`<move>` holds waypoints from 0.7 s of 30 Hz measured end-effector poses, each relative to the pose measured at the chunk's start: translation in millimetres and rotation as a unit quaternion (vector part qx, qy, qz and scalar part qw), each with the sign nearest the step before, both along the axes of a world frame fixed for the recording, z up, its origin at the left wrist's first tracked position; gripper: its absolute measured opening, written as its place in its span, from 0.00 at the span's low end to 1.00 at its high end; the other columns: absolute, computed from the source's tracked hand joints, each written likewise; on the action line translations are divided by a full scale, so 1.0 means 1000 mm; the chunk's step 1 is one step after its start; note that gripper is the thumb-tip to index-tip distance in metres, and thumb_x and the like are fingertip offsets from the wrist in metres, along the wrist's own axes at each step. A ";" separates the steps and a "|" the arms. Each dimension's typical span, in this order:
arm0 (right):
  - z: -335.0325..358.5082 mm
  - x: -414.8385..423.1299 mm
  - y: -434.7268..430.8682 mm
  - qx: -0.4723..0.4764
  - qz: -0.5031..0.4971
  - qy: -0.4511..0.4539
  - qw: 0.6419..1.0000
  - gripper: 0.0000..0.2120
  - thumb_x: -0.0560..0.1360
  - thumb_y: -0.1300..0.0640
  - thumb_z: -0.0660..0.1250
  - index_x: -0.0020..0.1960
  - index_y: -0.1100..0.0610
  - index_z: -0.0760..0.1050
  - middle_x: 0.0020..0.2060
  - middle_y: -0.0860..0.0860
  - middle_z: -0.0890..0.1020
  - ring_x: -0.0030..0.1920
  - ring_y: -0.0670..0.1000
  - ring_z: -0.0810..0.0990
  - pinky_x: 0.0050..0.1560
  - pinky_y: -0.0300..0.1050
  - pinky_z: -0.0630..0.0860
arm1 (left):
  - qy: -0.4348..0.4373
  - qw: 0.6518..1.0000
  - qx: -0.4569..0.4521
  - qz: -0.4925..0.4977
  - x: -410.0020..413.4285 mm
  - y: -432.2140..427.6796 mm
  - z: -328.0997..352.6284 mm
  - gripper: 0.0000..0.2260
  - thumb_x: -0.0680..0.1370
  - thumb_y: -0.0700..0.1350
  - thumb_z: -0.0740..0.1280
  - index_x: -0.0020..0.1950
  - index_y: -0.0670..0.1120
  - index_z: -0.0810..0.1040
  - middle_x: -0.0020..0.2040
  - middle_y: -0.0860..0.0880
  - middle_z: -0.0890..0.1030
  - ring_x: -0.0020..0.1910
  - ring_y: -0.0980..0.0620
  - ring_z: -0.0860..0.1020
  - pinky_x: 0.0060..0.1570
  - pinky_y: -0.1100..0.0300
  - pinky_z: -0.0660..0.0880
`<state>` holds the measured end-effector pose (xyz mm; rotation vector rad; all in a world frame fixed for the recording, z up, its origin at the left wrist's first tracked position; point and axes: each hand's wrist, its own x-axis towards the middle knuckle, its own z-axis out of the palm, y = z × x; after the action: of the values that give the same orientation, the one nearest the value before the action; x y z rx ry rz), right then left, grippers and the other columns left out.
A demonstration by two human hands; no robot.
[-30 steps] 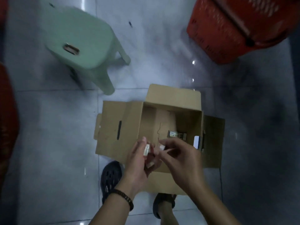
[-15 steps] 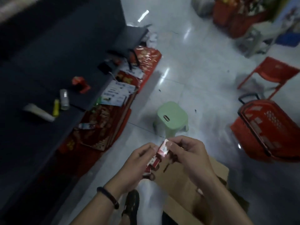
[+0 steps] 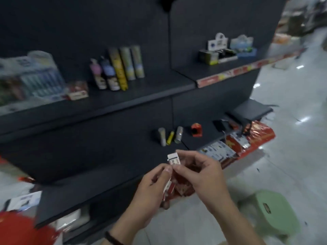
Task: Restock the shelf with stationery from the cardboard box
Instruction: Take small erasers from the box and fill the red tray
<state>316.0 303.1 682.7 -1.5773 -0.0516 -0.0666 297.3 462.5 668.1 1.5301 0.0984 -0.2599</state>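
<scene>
As both hands hang above the front edge of the lower shelf (image 3: 99,174), my right hand (image 3: 203,175) pinches a small white pack (image 3: 174,159) in a narrow grip, my left hand (image 3: 150,190) clasps red packs (image 3: 169,189); tubes (image 3: 169,137) sit well behind.

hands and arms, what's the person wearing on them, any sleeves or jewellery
No sleeves or gloves show. The left hand has a dark bracelet round its wrist. The right hand and its wrist wear nothing, and no rings show on either.
</scene>
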 end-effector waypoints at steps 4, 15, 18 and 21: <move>0.028 0.030 0.105 -0.034 0.079 -0.041 0.995 0.09 0.76 0.62 0.78 0.53 0.51 0.88 0.41 0.54 0.88 0.41 0.54 0.87 0.44 0.46 0.84 | -0.074 0.992 0.054 0.083 0.014 0.122 0.024 0.14 0.87 0.49 0.62 0.48 0.50 0.84 0.39 0.46 0.79 0.35 0.49 0.73 0.30 0.57 0.68; 0.053 0.099 0.299 -0.145 0.127 -0.182 0.964 0.12 0.70 0.59 0.84 0.51 0.47 0.88 0.47 0.44 0.85 0.42 0.49 0.87 0.42 0.38 0.81 | -0.145 0.978 0.074 0.133 0.076 0.315 0.067 0.15 0.80 0.57 0.71 0.44 0.46 0.84 0.30 0.45 0.72 0.29 0.46 0.65 0.28 0.56 0.61; 0.062 0.148 0.321 -0.201 0.115 -0.240 0.943 0.14 0.73 0.58 0.82 0.57 0.48 0.87 0.48 0.41 0.82 0.44 0.47 0.85 0.43 0.36 0.79 | -0.137 0.978 0.066 0.142 0.109 0.338 0.076 0.13 0.81 0.54 0.71 0.43 0.47 0.84 0.31 0.44 0.69 0.31 0.46 0.64 0.29 0.56 0.59; 0.070 0.205 0.336 -0.243 0.113 -0.287 0.920 0.13 0.76 0.57 0.79 0.59 0.48 0.86 0.49 0.38 0.83 0.50 0.43 0.84 0.49 0.35 0.78 | -0.088 0.979 0.080 0.167 0.150 0.356 0.083 0.16 0.82 0.56 0.68 0.40 0.48 0.83 0.32 0.45 0.73 0.31 0.48 0.71 0.28 0.59 0.67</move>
<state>521.4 639.5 753.0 -1.9889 -0.7612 -0.3579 447.4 818.4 750.6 1.6596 0.2378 0.1544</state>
